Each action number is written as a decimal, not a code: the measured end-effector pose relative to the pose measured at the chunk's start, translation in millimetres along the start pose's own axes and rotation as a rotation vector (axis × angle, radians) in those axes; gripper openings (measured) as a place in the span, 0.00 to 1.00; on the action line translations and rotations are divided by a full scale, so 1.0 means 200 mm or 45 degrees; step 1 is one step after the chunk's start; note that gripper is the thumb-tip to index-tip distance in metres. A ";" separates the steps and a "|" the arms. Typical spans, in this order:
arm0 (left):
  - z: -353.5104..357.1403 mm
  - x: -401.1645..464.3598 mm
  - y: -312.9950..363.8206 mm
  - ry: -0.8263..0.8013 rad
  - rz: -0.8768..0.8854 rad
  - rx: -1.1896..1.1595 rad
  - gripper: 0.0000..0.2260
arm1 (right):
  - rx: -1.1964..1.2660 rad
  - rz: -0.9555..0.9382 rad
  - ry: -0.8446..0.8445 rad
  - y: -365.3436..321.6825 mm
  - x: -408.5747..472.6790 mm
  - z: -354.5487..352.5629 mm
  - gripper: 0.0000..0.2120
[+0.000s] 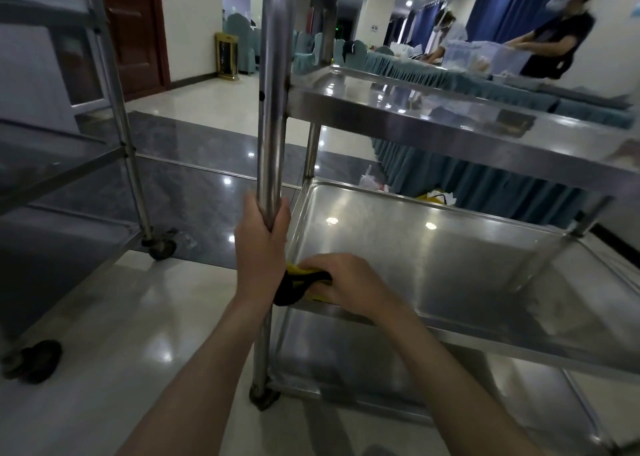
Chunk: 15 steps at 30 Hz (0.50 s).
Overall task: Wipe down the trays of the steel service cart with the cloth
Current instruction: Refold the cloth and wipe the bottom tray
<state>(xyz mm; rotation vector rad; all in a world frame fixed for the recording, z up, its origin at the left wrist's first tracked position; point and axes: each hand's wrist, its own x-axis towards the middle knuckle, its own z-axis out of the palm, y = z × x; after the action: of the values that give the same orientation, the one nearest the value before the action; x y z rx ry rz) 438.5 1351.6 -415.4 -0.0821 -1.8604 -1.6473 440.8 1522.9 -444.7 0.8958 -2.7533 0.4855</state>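
A steel service cart stands in front of me with three trays. My left hand (262,244) grips its near upright post (273,109) just above the middle tray (433,247). My right hand (349,282) holds a yellow and black cloth (299,282) pressed onto the near left corner of that middle tray. Most of the cloth is hidden under my fingers. The top tray (450,116) sits above at the right, and the bottom tray (381,379) lies below, near the floor.
A second steel cart (69,164) stands close on the left, its wheel (162,247) on the glossy floor. Behind are teal-skirted tables (485,185), two people at a clear plastic bin (485,55), and a brown door (135,29).
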 end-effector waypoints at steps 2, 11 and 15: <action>0.00 -0.01 0.01 -0.021 -0.027 -0.014 0.15 | -0.014 0.086 0.005 0.09 0.01 0.00 0.16; 0.03 -0.03 -0.02 0.049 -0.021 0.056 0.18 | -0.228 0.320 0.153 0.35 0.46 0.11 0.15; 0.06 -0.04 0.00 0.146 0.057 0.057 0.09 | -0.317 0.413 0.204 0.57 0.62 0.13 0.16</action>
<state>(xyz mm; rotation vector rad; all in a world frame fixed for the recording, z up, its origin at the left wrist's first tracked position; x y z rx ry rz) 439.6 1364.8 -418.6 -0.0097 -1.7949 -1.5469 271.9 1534.2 -460.5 0.3389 -2.7374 0.2424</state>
